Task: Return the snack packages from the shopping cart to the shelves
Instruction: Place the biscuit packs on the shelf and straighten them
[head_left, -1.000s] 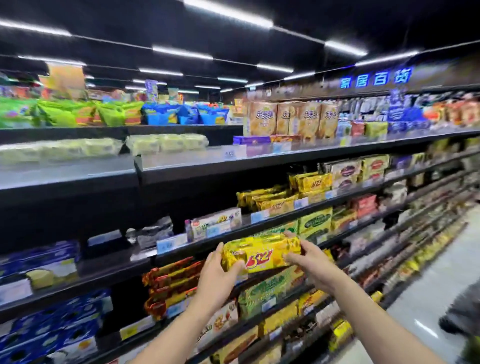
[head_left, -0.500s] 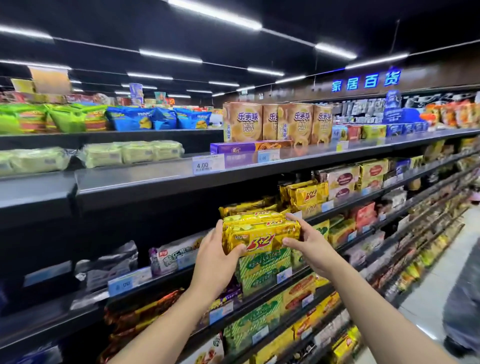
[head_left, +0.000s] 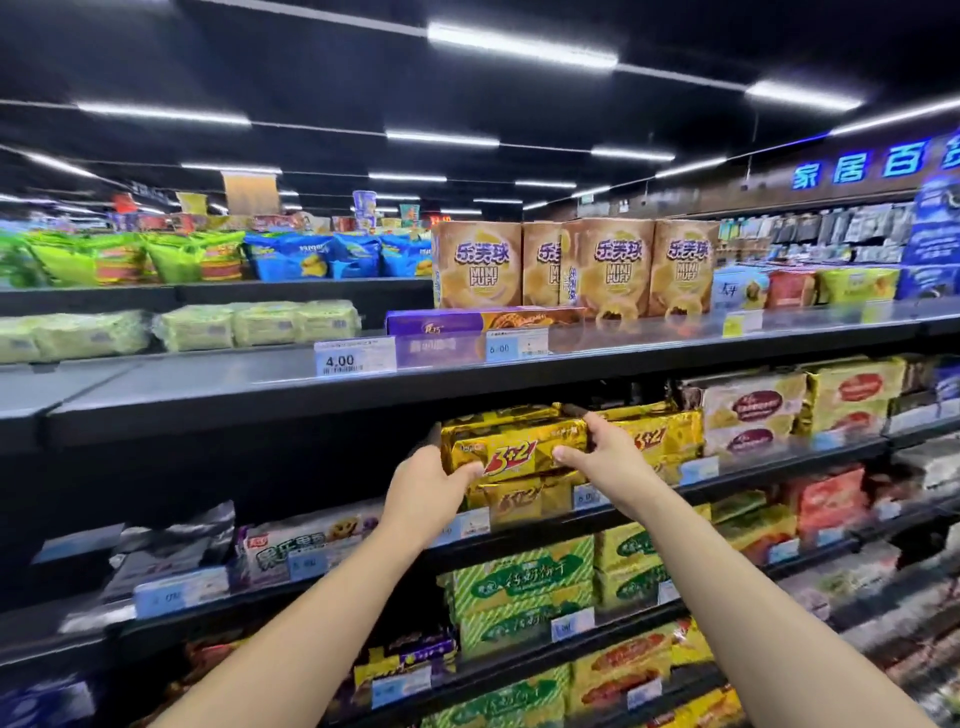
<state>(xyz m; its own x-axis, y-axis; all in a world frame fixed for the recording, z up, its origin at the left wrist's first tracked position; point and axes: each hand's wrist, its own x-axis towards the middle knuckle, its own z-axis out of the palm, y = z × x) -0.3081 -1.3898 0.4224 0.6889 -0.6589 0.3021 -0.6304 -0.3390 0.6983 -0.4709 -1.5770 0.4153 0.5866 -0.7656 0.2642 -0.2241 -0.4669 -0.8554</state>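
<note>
A gold "3+2" biscuit package (head_left: 511, 447) is held between both hands at the second shelf (head_left: 753, 475). My left hand (head_left: 426, 491) grips its left end, thumb on the front. My right hand (head_left: 605, 457) grips its right end. The package sits on top of another gold "3+2" pack (head_left: 519, 501) lying on that shelf, with more of the same packs (head_left: 660, 431) to the right. The shopping cart is out of view.
The top shelf (head_left: 208, 384) above carries Mini Puff boxes (head_left: 602, 267), a purple box (head_left: 441, 322) and pale green packs (head_left: 260, 325). Cream packs (head_left: 753, 410) stand right of the gold ones. Green packs (head_left: 524, 587) fill the shelf below. The aisle floor lies to the right.
Both hands have lifted the gold package up and forward from in front of the lower shelves to the second shelf, onto the matching packs. The camera has moved closer.
</note>
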